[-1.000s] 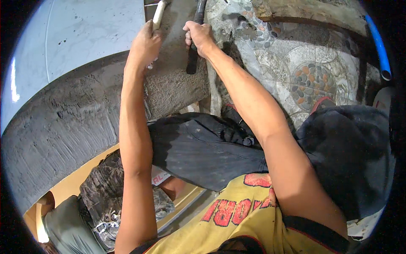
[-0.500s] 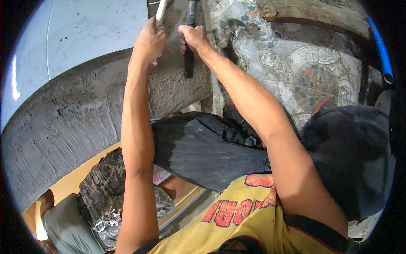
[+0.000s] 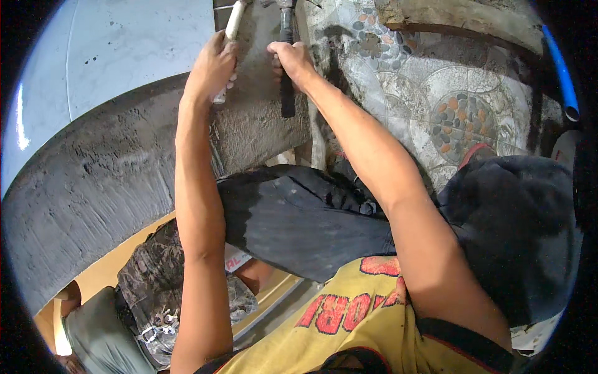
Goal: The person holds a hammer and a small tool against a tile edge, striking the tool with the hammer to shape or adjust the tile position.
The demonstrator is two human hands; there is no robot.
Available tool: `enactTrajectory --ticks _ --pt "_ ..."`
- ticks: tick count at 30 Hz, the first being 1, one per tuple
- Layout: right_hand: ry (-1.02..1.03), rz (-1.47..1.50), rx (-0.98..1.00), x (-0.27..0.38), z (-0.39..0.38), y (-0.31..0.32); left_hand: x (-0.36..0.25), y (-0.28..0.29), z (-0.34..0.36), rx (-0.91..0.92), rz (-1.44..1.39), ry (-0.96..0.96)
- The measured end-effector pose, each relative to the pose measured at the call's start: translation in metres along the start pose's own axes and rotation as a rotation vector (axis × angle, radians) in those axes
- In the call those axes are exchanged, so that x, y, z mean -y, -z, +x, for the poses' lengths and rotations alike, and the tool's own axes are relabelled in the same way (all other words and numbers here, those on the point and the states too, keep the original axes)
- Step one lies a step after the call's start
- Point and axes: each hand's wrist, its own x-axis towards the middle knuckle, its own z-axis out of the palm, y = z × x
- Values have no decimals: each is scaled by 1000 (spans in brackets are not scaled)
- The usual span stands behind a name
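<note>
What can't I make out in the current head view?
All in the head view:
- Hammer in the right hand: part of its head, cut off by the top edge.
- White handle in the left hand: whatever lies beyond the top edge.
- Patterned dark cloth: middle part, hidden by the left forearm.

I'm spotting lettering in two places on my feed. Chunky red letters (image 3: pixel 341 311) with dark edges are running across the yellow shirt (image 3: pixel 299 343), bending with the folds. Then a small white piece (image 3: pixel 235 257) just beside the left arm (image 3: pixel 200 268) is showing some reddish letters, tbh too tiny for me.
</note>
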Motion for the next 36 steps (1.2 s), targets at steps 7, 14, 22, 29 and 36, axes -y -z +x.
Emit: enactTrajectory --ticks 7,14,22,29,36 --pt "58 -123 -80 -13 10 6 -4 -7 -1 -40 64 -7" --pt "-77 46 -28 -4 -4 -14 -3 -10 -2 -86 92 -45" --pt "-91 257 44 2 -13 -22 -11 -9 -1 -58 58 -35" --pt "-52 176 35 2 -11 -22 2 -5 4 -83 37 -38" --pt "-96 176 48 -10 -4 -28 3 -1 -4 -66 8 15"
